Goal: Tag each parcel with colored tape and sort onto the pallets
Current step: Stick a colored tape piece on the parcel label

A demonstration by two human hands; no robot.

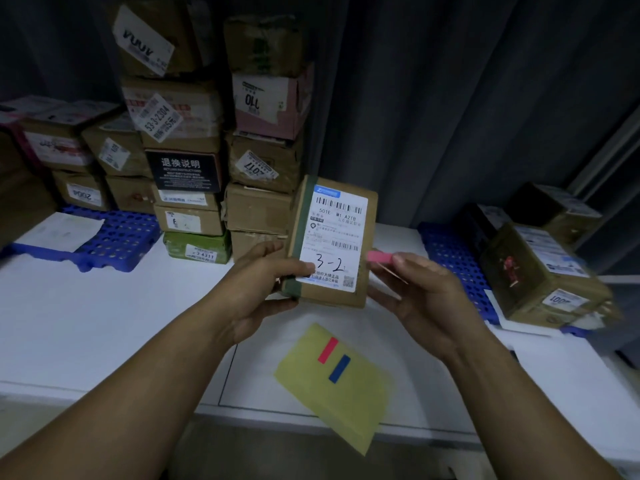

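A small brown parcel [332,237] with a white shipping label marked "3-2" is held upright above the white table [104,306]. My left hand [263,282] grips its lower left edge, thumb on the label. My right hand [426,292] pinches a pink strip of tape [379,257] right beside the parcel's right edge. Below on the table lies a yellow sheet [346,393] carrying one pink-red tape strip [328,349] and one blue tape strip [339,368].
A tall stack of cardboard parcels [207,140] stands behind, partly on a blue pallet [121,233] at the left. Another blue pallet [450,251] at the right holds several boxes [540,271]. A dark curtain hangs at the back.
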